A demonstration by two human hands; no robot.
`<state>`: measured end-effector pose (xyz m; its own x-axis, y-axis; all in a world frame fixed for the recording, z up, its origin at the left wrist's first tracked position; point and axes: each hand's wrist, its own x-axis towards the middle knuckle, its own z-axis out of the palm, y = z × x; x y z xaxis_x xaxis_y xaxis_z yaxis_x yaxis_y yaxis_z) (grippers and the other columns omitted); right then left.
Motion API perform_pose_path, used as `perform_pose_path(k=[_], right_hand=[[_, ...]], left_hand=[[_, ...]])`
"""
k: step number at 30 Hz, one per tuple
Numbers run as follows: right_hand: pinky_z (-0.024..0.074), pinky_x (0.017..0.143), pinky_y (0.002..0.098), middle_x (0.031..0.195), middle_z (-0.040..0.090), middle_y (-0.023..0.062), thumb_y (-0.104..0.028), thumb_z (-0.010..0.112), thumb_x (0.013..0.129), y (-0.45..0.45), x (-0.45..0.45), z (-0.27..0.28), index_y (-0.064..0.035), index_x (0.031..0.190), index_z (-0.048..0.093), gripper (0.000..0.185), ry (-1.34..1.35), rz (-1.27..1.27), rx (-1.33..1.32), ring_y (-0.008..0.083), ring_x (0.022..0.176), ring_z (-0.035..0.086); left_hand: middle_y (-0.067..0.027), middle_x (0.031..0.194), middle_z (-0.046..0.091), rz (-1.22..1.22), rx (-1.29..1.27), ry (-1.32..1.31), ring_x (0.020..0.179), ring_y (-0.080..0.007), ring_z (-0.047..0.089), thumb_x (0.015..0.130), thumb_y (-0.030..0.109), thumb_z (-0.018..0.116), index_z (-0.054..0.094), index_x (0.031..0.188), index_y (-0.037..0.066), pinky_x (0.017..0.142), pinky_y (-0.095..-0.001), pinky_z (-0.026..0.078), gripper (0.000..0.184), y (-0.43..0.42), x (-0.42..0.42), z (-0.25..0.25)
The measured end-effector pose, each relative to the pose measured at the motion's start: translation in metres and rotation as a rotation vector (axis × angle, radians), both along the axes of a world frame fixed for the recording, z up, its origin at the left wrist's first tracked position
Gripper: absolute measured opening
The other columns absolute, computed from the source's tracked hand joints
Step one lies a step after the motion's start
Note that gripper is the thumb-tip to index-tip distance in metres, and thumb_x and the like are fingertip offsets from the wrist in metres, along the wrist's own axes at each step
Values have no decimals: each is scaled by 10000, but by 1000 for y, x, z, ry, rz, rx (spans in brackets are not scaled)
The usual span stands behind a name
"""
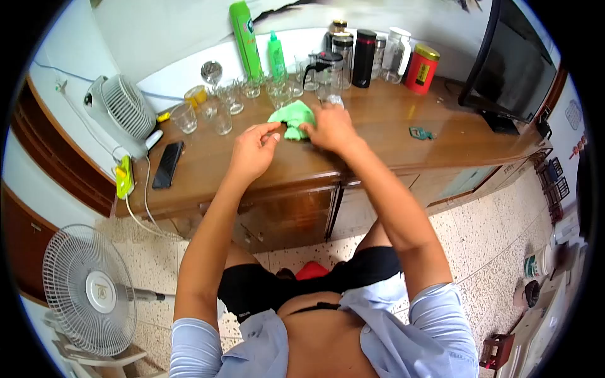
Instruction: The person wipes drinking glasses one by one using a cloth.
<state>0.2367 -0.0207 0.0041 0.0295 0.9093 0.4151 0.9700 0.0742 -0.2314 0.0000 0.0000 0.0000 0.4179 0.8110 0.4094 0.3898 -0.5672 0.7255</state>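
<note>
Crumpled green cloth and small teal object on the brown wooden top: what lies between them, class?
In the head view, the right hand, touching the green cloth, lies between it and the teal object; from hand to object the wooden top is bare.

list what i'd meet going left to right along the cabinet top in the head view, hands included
neon-green power strip, black smartphone, left hand, light-green cloth, right hand, black tumbler, white-handled clear pitcher, red canister with yellow lid, black flat screen
</note>
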Motion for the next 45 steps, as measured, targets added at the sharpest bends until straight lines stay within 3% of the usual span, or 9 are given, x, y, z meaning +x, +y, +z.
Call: perform_pose_path(k=[6, 10, 15, 18, 23, 29, 35, 40, 45], right_hand=[[472, 947, 534, 1053, 675, 213, -121, 726, 809, 16, 0, -23, -47, 907, 699, 125, 190, 260, 86, 424, 1099, 615], [517, 866, 481, 1002, 590, 208, 76, 665, 743, 1, 1, -2, -37, 934, 636, 223, 329, 531, 59, 432, 1017, 600], [550, 942, 461, 1120, 678, 237, 20, 721, 770, 13, 6, 33, -30, 1216, 621, 460, 353, 359, 17, 435, 1090, 673], [573, 983, 418, 1201, 748, 264, -103, 864, 763, 32, 7, 48, 33, 1409, 579, 719, 562, 367, -51, 382, 1110, 741], [583, 775, 307, 939, 796, 54, -116, 927, 842, 54, 3, 81, 9, 1039, 773, 280, 988, 629, -377, 115, 833, 720], [568, 758, 300, 947, 788, 48, -152, 856, 931, 68, 1, 66, -3, 1042, 777, 202, 1169, 663, -397, 104, 831, 700], [565, 775, 295, 975, 787, 52, -290, 796, 999, 48, 35, 75, -1, 1117, 782, 313, 1372, 591, -144, 122, 849, 707], [571, 675, 298, 891, 755, 58, -342, 715, 1052, 32, 88, 90, -43, 1011, 742, 304, 1550, 557, 180, 152, 732, 708], [565, 659, 285, 875, 740, 23, -299, 654, 1098, 46, 89, 70, -55, 1039, 719, 260, 1547, 502, 164, 120, 722, 686]], left_hand=[[-179, 1134, 736, 156, 173, 110, 981, -266, 694, 959, 433, 772, 615, 1492, 86, 898, -377, 556, 655, 83, 27, -47], [-53, 1023, 708, -67, -194, -66, 953, -127, 653, 948, 192, 822, 655, 1387, 36, 828, -314, 547, 495, 79, 30, -42], [8, 1083, 668, -316, -286, -668, 984, -81, 603, 974, 26, 768, 645, 1160, 53, 827, -239, 500, 224, 64, 20, -29], [-17, 1194, 650, -281, -211, -801, 1127, -104, 600, 1006, 10, 726, 563, 1123, 81, 984, -274, 497, 213, 54, 4, -11], [11, 1094, 609, -214, -197, -956, 998, -60, 553, 1072, 121, 684, 543, 1132, 105, 874, -248, 479, 154, 49, -4, 13], [5, 1103, 656, 20, -237, -735, 991, -60, 585, 1076, 169, 690, 579, 1264, 88, 843, -242, 499, 233, 66, -14, 17], [-43, 1201, 751, -196, -384, -530, 1064, -109, 700, 1050, 172, 721, 596, 1465, 17, 891, -280, 572, 460, 39, 16, 30], [16, 883, 714, -75, -511, -310, 657, -33, 581, 1045, 237, 733, 702, 1338, 29, 570, -202, 472, 360, 46, 27, 24], [-26, 962, 736, -182, -556, -321, 710, -65, 621, 1067, 236, 690, 721, 1300, 40, 617, -216, 516, 306, 43, 46, 13]])
